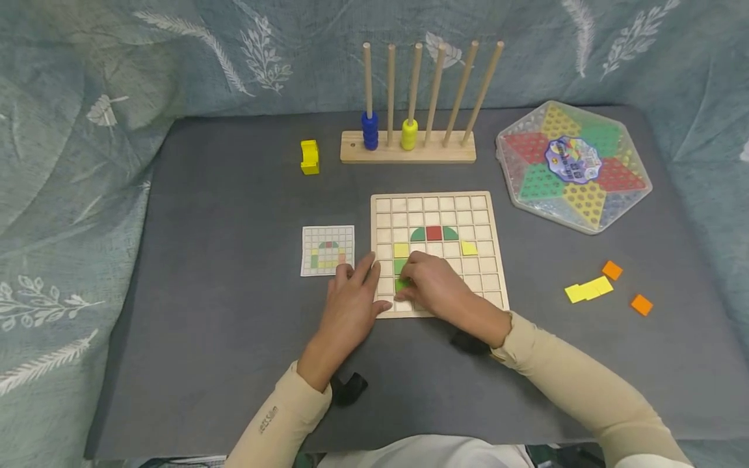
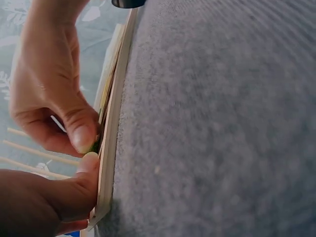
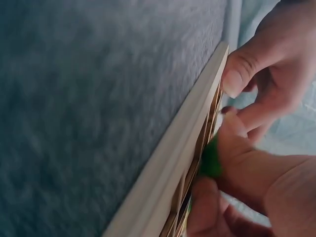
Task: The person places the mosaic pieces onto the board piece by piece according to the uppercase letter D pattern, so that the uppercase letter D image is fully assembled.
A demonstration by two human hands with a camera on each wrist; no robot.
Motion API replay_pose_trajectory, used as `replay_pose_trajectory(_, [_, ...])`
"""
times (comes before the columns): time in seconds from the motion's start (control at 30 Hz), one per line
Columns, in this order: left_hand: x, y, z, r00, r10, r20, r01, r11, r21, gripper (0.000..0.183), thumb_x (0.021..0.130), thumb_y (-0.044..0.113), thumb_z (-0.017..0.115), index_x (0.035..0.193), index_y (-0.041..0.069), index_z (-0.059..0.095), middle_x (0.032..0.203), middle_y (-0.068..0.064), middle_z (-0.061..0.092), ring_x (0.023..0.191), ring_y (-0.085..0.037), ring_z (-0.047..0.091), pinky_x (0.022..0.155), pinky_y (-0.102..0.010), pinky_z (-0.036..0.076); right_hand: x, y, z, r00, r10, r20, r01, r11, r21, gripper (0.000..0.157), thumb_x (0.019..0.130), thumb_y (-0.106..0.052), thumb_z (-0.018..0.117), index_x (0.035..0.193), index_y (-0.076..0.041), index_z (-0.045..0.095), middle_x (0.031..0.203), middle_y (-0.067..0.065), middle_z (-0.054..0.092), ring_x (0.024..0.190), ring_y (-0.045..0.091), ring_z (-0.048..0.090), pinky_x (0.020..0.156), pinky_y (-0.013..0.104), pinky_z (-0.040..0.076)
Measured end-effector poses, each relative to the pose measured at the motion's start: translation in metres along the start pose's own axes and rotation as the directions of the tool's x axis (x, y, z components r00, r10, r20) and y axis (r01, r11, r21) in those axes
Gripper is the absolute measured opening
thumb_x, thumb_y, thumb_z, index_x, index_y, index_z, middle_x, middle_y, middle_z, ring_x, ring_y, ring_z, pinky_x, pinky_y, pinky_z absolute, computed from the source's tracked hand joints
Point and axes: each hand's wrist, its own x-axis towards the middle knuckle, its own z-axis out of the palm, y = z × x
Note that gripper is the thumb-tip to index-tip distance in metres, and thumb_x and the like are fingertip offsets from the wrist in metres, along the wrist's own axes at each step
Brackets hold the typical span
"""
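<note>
A wooden grid board (image 1: 439, 203) lies on the grey table. My right hand (image 1: 435, 283) pinches a green tile (image 1: 400, 285) over the board's lower left cells; the tile (image 3: 211, 159) stands tilted between thumb and finger in the right wrist view. My left hand (image 1: 351, 299) rests on the board's left edge, fingers extended, thumb near the bottom corner. Set in the grid are a red square (image 1: 433, 233) between two green quarter-round pieces (image 1: 418, 234), a yellow tile (image 1: 401, 250) and another green tile (image 1: 400, 266). A second yellow tile (image 1: 469, 247) sits slightly askew at the right.
Left of the board lies a printed pattern card (image 1: 318, 240), partly behind my left fingers. Yellow tiles (image 1: 588, 290) and two orange tiles (image 1: 612, 270) lie at the right. Behind stand a peg rack (image 1: 404, 156), a yellow block (image 1: 310, 157) and a hexagonal game box (image 1: 532, 188).
</note>
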Motion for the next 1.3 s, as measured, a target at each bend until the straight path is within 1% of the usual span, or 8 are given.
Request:
replay_pose_trajectory(0.3, [-0.003,-0.002,0.004,0.999,0.020,-0.030,-0.021,0.999,-0.031,0.070,0.078,0.033,0.077,0.135,0.002,0.053,0.149,-0.011,0.042,0.112,-0.035,0.042,0.086,-0.049,0.039,0.003,-0.001,0.004,0.994,0.107,-0.005,-0.107,0.994,0.012,0.029,0.067,-0.032,0.084,0.070,-0.013,0.063,0.067,-0.001,0.060,0.060,0.013,0.056,0.056,0.028,0.047])
replay_pose_trajectory(0.57, [0.004,0.006,0.010,0.999,0.026,-0.030,-0.026,0.999,-0.018,0.069,0.078,0.034,0.077,0.135,0.003,0.054,0.148,-0.010,0.044,0.109,-0.034,0.042,0.082,-0.048,0.039,-0.004,0.007,0.006,0.992,0.119,-0.031,-0.119,0.993,-0.026,0.015,0.081,-0.023,0.076,0.073,-0.013,0.067,0.069,-0.001,0.060,0.061,0.014,0.058,0.058,0.028,0.049])
replay_pose_trajectory(0.73, [0.001,0.005,0.014,0.998,0.018,-0.052,-0.020,0.999,-0.038,0.068,0.078,0.033,0.076,0.134,0.001,0.054,0.147,-0.012,0.044,0.105,-0.035,0.042,0.077,-0.048,0.037,-0.029,0.021,-0.020,0.980,0.138,-0.140,-0.145,0.988,-0.042,0.011,0.087,-0.018,0.071,0.080,-0.010,0.070,0.073,0.001,0.065,0.064,0.013,0.059,0.061,0.030,0.049])
replay_pose_trajectory(0.83, [-0.003,-0.002,0.013,0.997,0.019,-0.068,-0.024,0.998,-0.065,0.068,0.080,0.033,0.074,0.136,-0.001,0.052,0.147,-0.014,0.043,0.105,-0.037,0.042,0.077,-0.048,0.033,-0.060,0.052,-0.053,0.937,0.247,-0.246,-0.258,0.966,-0.011,0.012,0.087,-0.018,0.071,0.085,-0.006,0.073,0.079,0.007,0.070,0.069,0.019,0.063,0.065,0.036,0.050])
replay_pose_trajectory(0.9, [-0.007,-0.008,0.012,0.997,0.013,-0.075,-0.020,0.995,-0.094,0.068,0.080,0.032,0.073,0.136,-0.002,0.051,0.147,-0.015,0.043,0.106,-0.038,0.041,0.077,-0.049,0.029,-0.085,0.080,-0.077,0.902,0.351,-0.250,-0.365,0.931,-0.009,0.015,0.087,-0.017,0.070,0.090,-0.003,0.073,0.082,0.012,0.071,0.072,0.025,0.065,0.067,0.042,0.049])
replay_pose_trajectory(1.03, [-0.011,-0.016,0.011,0.997,0.013,-0.082,-0.022,0.992,-0.120,0.068,0.081,0.031,0.072,0.137,-0.002,0.050,0.148,-0.015,0.042,0.107,-0.039,0.040,0.077,-0.051,0.025,-0.132,0.135,-0.115,0.808,0.582,-0.092,-0.587,0.808,-0.045,0.031,0.091,-0.021,0.066,0.109,0.004,0.066,0.094,0.022,0.069,0.082,0.037,0.064,0.073,0.051,0.046])
replay_pose_trajectory(1.17, [-0.008,-0.014,0.013,0.996,0.044,-0.084,-0.052,0.994,-0.094,0.068,0.082,0.033,0.071,0.137,-0.001,0.050,0.148,-0.015,0.042,0.107,-0.040,0.041,0.076,-0.051,0.026,-0.161,0.173,-0.131,0.707,0.702,0.082,-0.698,0.712,-0.076,0.046,0.091,-0.026,0.066,0.120,0.008,0.056,0.106,0.030,0.062,0.091,0.043,0.059,0.075,0.052,0.044])
replay_pose_trajectory(1.3, [-0.003,-0.006,0.019,0.995,0.064,-0.083,-0.071,0.994,-0.084,0.068,0.082,0.035,0.071,0.137,0.001,0.051,0.148,-0.014,0.043,0.106,-0.038,0.043,0.074,-0.051,0.028,-0.175,0.190,-0.136,0.685,0.713,0.151,-0.709,0.700,-0.087,0.046,0.087,-0.021,0.069,0.120,0.007,0.055,0.107,0.030,0.058,0.091,0.041,0.056,0.075,0.050,0.044])
